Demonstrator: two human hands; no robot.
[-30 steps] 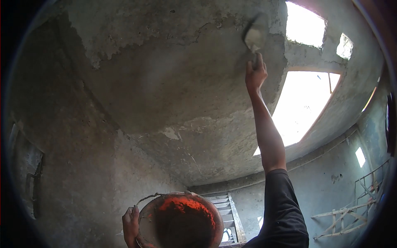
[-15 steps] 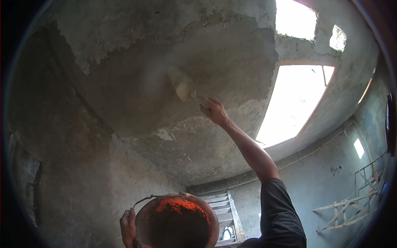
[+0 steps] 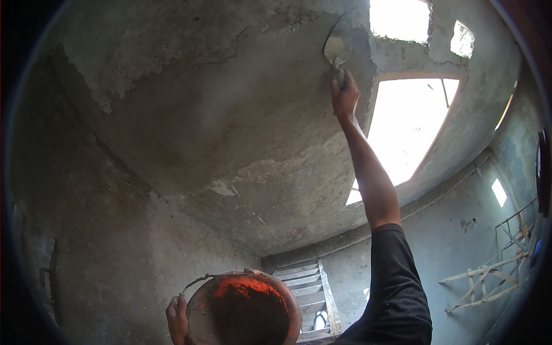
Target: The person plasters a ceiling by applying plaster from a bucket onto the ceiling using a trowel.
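My right hand (image 3: 345, 96) is closed around the handle of a trowel (image 3: 338, 46), its arm stretched far up. The trowel's blade lies at the wall, close to the upper edge of a darker, wet-looking plaster patch (image 3: 241, 103). At the bottom, my left hand (image 3: 177, 319) grips the wire handle of a bucket (image 3: 296, 313) at its left side. Orange shows on the bucket's inner wall, and its inside is dark, with grey stuff along the left. What exactly lies at the bottom of the bucket is too dark to tell.
A bright window opening (image 3: 408, 132) is right of my raised arm, with a smaller opening (image 3: 401, 20) above it. Below, wooden slats like a ladder (image 3: 307, 292) stand behind the bucket, with a foot on them. A wooden frame (image 3: 489, 282) is at the far right.
My right hand has swung the trowel up and to the right, from the middle of the wet patch to near its upper right edge. My left hand and the bucket have barely moved.
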